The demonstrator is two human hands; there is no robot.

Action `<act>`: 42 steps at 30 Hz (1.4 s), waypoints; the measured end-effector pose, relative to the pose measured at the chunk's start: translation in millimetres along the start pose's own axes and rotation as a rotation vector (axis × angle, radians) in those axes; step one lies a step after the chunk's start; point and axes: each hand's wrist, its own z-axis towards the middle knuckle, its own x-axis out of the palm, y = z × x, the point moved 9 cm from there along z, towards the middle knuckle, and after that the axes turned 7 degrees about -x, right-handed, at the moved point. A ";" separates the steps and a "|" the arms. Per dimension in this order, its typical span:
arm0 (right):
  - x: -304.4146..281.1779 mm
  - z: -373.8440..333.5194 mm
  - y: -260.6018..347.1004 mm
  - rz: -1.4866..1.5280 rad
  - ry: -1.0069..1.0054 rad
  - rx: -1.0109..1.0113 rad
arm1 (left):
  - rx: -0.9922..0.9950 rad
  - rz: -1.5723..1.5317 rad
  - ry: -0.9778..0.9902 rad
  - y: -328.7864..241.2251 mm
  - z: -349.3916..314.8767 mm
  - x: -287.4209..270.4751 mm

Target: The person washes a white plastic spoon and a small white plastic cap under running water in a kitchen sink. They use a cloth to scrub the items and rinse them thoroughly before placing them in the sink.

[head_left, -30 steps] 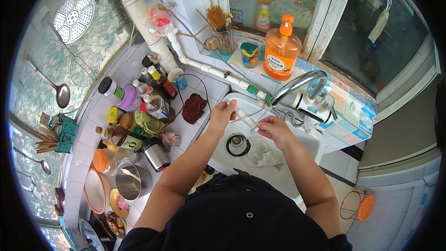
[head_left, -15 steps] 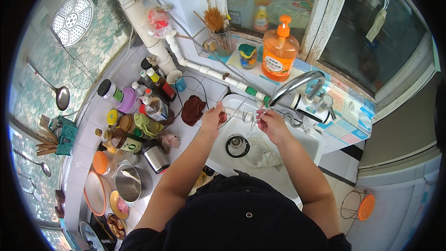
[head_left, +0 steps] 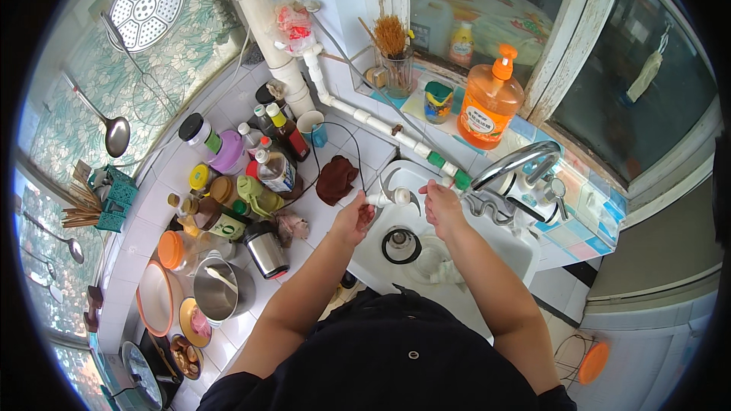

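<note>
White blade shaft (head_left: 379, 199): turned since earlier, over sink (head_left: 373, 262); likely light, stiff; grip mid-shaft
Left hand (head_left: 356, 219): pinching shaft
Right hand (head_left: 443, 210): hold unclear

The left hand (head_left: 356, 221) is hiding the left end of the white bladed piece (head_left: 400, 197), and the dark shirt (head_left: 411, 342) is covering the near side of the sink (head_left: 509, 262).

A perforated disc (head_left: 148, 7) and ladle (head_left: 117, 137) hang upper left; a pot (head_left: 212, 302) sits lower left, an orange disc (head_left: 594, 364) lower right.
</note>
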 end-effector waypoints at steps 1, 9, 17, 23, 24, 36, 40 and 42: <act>-0.1 -2.7 4.5 -0.034 -0.011 -0.027 | -0.024 -0.010 0.005 5.6 0.3 -0.8; -42.3 -18.8 52.3 -0.009 -0.126 -0.304 | -0.197 0.097 0.016 50.4 -2.4 24.0; -70.6 -52.6 45.4 -0.446 -0.007 -0.407 | -0.266 0.118 0.087 89.9 16.5 42.9; -79.8 -57.8 24.0 -0.426 0.014 -0.347 | -0.283 0.124 0.143 95.9 15.8 45.7; -77.8 -59.2 21.6 -0.424 0.028 -0.324 | -0.292 0.122 0.157 97.2 15.9 44.2; -130.6 -66.8 0.0 -0.323 -0.172 -0.329 | -0.165 0.249 0.206 80.7 -11.8 62.3; -154.1 -72.2 -17.3 -0.282 -0.222 -0.240 | -0.063 0.322 0.210 78.0 -24.4 81.7; -159.3 -77.9 -22.5 -0.239 -0.243 -0.202 | 0.004 0.395 0.235 76.7 -31.4 93.9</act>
